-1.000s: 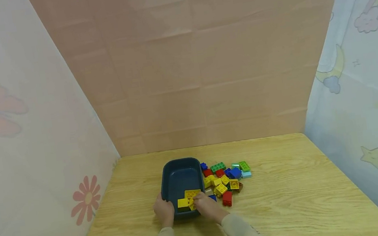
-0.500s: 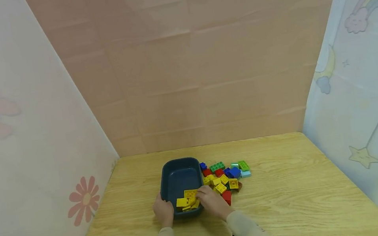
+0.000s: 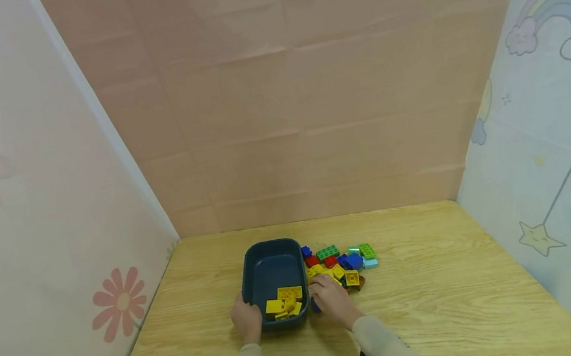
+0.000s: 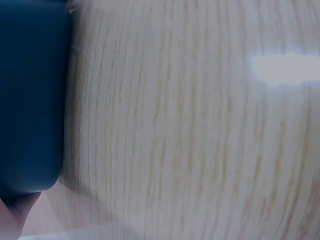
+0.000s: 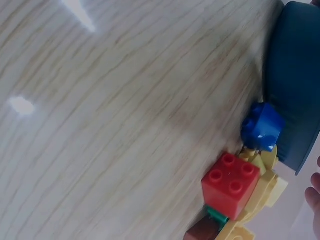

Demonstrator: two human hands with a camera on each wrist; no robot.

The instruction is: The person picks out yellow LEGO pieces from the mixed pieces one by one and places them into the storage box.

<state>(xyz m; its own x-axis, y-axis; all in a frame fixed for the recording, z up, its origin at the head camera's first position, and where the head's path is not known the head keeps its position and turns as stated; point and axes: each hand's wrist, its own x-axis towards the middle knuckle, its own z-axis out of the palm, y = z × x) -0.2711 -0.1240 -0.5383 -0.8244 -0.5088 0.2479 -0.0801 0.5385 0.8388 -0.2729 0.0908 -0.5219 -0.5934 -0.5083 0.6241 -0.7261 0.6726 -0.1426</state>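
A dark blue tray (image 3: 275,272) stands on the table with several yellow bricks (image 3: 289,293) in its near end. My left hand (image 3: 247,320) grips the tray's near left edge; the left wrist view catches part of that hand (image 4: 14,215) beside the tray's side (image 4: 32,95). Just outside the tray's right wall, my right hand (image 3: 333,302) reaches over the near left part of a brick pile, fingers by yellow bricks (image 3: 315,271). What its fingertips touch is hidden. The right wrist view shows a blue brick (image 5: 262,127) against the tray and a red brick (image 5: 231,185).
Green (image 3: 327,252), blue (image 3: 353,261), light blue (image 3: 371,263) and red (image 3: 331,261) bricks lie in the pile right of the tray. A brown wall (image 3: 281,142) stands behind the wooden table (image 3: 442,301), with patterned sheets on both sides.
My right hand has moved right, out of the tray and over to the pile, leaving yellow bricks inside. The left hand stays on the tray. The head view has shifted slightly.
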